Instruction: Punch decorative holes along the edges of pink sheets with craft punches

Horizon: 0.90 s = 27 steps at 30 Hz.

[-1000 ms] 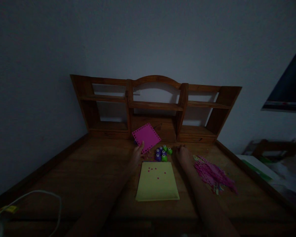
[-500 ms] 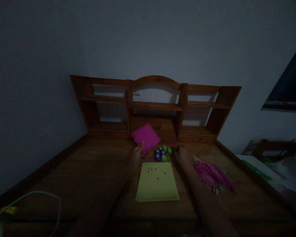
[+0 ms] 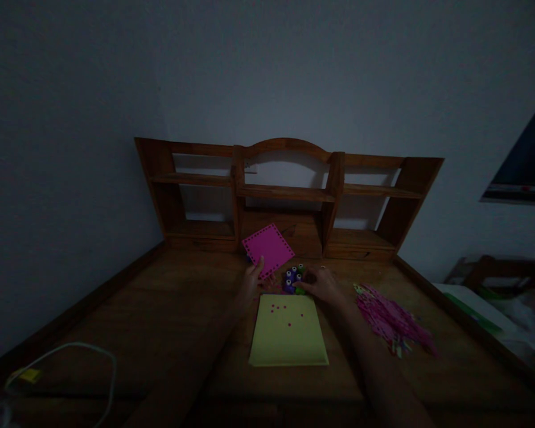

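Observation:
My left hand (image 3: 250,278) grips the lower edge of a square pink sheet (image 3: 270,249), thumb on its face. Small dark holes run along the sheet's edges, and it is tilted up. My right hand (image 3: 323,285) is at the right side of a cluster of purple eyed balls (image 3: 289,285) and green eyed balls (image 3: 300,291). Its thumb and fingers close around a green one, mostly covered by the fingers. Just in front lies a stack of yellow sheets (image 3: 289,339) with several small pink dots on top. Small pinkish pieces (image 3: 268,282) lie beside my left hand.
A heap of pink strips (image 3: 392,318) lies to the right on the wooden desk (image 3: 160,309). Wooden shelves (image 3: 285,191) stand along the back. A white cable (image 3: 111,371) loops near a yellow object (image 3: 30,375) at the lower left.
My right hand has moved left onto the eyed balls and now covers part of the green ones. My left hand still holds the pink sheet. The whole view has shifted slightly.

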Motion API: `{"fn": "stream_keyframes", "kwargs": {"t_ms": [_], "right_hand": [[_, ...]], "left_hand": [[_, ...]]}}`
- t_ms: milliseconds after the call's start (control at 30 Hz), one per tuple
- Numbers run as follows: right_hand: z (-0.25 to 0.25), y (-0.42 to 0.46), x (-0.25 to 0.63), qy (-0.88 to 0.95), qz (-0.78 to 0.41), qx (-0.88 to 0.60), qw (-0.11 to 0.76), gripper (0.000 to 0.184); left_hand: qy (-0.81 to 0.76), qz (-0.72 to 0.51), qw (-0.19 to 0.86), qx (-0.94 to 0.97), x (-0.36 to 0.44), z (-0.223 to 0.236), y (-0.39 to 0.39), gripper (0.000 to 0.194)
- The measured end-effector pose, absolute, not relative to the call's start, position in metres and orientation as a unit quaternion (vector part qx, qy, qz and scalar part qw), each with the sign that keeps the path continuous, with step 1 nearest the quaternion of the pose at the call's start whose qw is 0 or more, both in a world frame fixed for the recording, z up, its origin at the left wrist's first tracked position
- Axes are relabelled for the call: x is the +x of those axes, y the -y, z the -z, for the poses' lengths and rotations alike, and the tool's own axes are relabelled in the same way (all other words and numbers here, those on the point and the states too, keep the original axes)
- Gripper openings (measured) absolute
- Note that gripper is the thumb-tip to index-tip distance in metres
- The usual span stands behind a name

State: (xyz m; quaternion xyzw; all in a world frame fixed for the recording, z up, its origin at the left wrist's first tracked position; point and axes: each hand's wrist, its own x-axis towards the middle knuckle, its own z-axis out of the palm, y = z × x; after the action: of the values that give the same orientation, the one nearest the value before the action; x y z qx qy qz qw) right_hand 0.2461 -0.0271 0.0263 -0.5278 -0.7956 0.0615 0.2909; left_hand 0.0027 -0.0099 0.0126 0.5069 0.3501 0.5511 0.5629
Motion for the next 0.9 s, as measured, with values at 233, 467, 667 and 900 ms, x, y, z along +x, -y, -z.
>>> {"fn": "stream_keyframes", "kwargs": {"t_ms": [233, 467, 667, 900], "right_hand": [[-0.022, 0.025, 0.249, 0.803, -0.102, -0.542, 0.225, 0.026], [-0.023, 0.027, 0.245, 0.781, -0.156, -0.526, 0.298, 0.02], [-0.016, 0.02, 0.231, 0.621, -0.375, -0.431, 0.537, 0.038], [-0.006, 0.014, 0.21, 0.528, -0.5, -0.395, 0.561, 0.058]], "left_hand": [[-0.367, -0.557, 0.554, 0.498, 0.005, -0.015, 0.015, 0.056], [-0.363, -0.558, 0.552, 0.502, 0.006, -0.018, 0.017, 0.05], [-0.348, -0.565, 0.565, 0.489, 0.005, -0.018, 0.013, 0.048], [-0.342, -0.565, 0.56, 0.5, 0.002, -0.018, 0.012, 0.041]]}}
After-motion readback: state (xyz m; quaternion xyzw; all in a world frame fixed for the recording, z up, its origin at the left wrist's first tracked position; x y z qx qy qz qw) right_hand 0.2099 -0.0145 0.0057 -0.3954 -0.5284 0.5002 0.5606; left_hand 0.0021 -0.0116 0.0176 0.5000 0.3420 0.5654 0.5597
